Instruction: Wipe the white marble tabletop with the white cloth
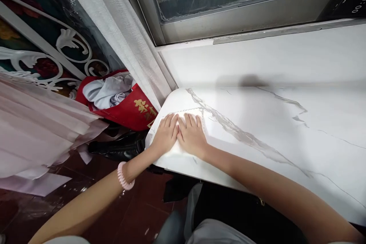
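My left hand lies palm down, fingers stretched out, near the rounded left end of a white marble-patterned table. Beside it, my right hand is also flat with its fingers slightly apart. The two hands meet at the thumbs and index fingers. Under both is a thin white sheet, with a faint patterned edge showing beyond the fingertips; whether it is tissue or cloth I cannot tell. A pink coiled band circles my left wrist.
Left of the table, a red bag holds crumpled pale cloth. A white curtain hangs beside the metal-framed window. Pink fabric drapes at the left, and a black shiny item sits below the bag.
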Demonstrator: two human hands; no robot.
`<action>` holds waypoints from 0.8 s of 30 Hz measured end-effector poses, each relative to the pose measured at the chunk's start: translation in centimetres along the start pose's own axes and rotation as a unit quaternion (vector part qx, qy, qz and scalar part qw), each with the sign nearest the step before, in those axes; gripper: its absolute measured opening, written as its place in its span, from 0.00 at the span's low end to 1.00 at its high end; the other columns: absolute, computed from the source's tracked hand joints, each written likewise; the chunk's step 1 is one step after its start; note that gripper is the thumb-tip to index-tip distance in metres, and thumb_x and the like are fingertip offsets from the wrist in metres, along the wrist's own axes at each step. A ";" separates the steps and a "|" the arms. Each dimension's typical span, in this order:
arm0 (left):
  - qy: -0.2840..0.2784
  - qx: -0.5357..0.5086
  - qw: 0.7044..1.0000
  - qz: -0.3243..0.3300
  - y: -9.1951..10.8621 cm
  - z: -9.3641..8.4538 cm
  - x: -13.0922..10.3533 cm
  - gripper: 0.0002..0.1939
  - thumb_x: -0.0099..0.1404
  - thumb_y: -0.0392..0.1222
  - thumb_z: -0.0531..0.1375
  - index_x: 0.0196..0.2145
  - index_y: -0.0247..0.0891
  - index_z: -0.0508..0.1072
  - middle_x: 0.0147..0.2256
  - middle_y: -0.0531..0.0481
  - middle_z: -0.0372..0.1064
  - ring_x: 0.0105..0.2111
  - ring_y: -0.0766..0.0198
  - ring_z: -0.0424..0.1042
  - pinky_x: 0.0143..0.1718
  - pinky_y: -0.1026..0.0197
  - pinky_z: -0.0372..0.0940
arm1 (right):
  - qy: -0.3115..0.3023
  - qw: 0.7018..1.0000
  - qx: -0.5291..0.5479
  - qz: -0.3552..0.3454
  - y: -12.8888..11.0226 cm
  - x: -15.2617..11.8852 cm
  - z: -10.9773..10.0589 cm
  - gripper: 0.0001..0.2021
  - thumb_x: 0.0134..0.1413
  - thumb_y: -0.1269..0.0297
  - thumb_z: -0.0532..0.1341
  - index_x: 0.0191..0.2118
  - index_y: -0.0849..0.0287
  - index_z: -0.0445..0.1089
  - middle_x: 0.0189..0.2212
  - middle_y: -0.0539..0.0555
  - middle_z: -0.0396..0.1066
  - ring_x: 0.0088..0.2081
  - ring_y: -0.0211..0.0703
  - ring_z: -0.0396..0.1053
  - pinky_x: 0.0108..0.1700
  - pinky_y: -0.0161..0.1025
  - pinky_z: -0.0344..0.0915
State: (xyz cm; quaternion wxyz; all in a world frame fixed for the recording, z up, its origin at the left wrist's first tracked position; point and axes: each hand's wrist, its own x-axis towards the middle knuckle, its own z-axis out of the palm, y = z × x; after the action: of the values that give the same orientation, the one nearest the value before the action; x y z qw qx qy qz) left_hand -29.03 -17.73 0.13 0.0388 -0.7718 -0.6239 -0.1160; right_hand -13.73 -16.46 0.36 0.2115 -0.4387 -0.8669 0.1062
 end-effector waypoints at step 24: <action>0.034 -0.054 0.995 -0.071 -5.1 3.7 18.0 0.21 0.69 0.36 0.47 0.57 0.35 0.67 0.57 0.42 0.65 0.59 0.56 0.62 0.62 0.53 0.54 | 0.033 0.994 -0.005 0.103 7.6 15.4 1.9 0.23 0.64 0.65 0.46 0.63 0.60 0.61 0.65 0.60 0.55 0.67 0.51 0.47 0.67 0.53 0.39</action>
State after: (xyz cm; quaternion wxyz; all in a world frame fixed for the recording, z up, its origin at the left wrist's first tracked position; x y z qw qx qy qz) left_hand -30.02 1.34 0.25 0.0100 -0.7219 -0.6685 -0.1784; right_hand -17.24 0.44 0.11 0.2259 -0.5299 -0.8102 0.1082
